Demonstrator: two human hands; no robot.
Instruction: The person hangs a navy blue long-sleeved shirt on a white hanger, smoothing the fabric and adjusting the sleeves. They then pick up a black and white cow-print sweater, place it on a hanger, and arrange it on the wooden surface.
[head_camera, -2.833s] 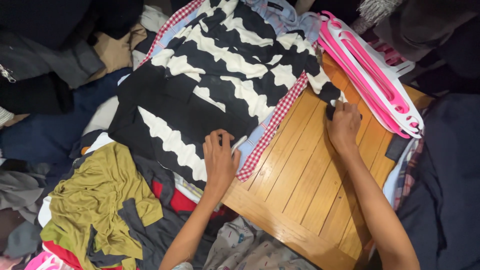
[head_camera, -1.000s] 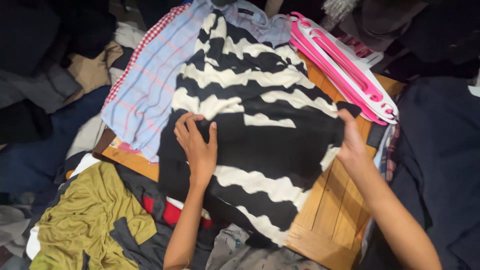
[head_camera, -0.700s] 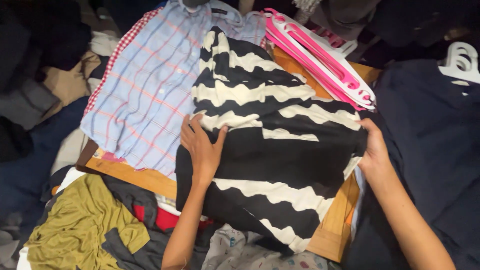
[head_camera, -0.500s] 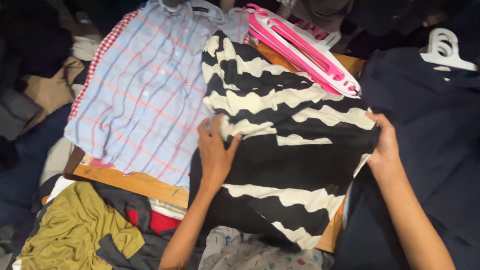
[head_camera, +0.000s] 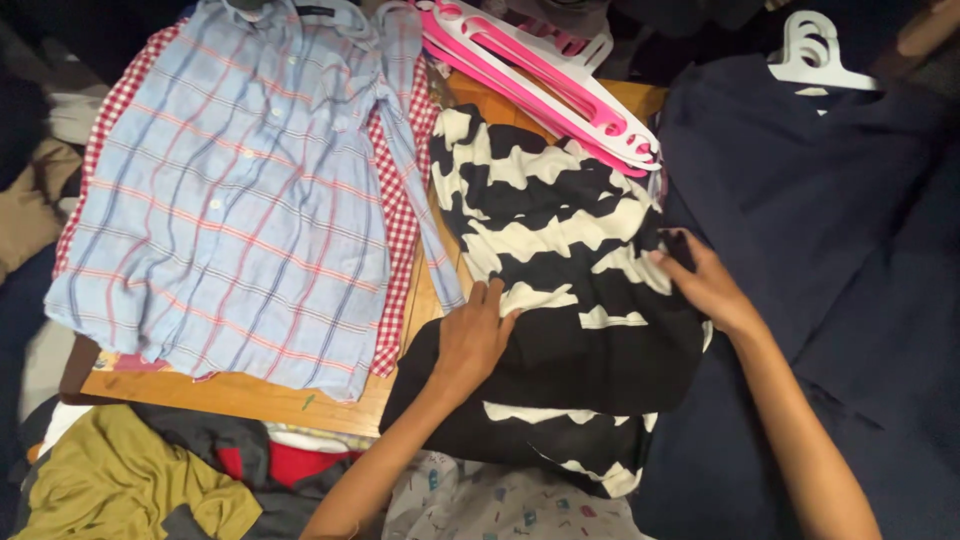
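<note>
Dim room; wooden table (head_camera: 250, 395) ringed by heaped clothes (head_camera: 120, 490).

The striped garment (head_camera: 560, 290) hides the right hand's (head_camera: 705, 285) thumb and most of the wooden board (head_camera: 240, 392).

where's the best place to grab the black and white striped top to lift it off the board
Probably by its two side edges, one from each side. The black and white striped top lies folded into a narrow strip running away from the person. The left hand already presses flat on its left fold and the right hand pinches its right edge, so both sides are free to grip. The pink hangers crowd its far end.
</note>
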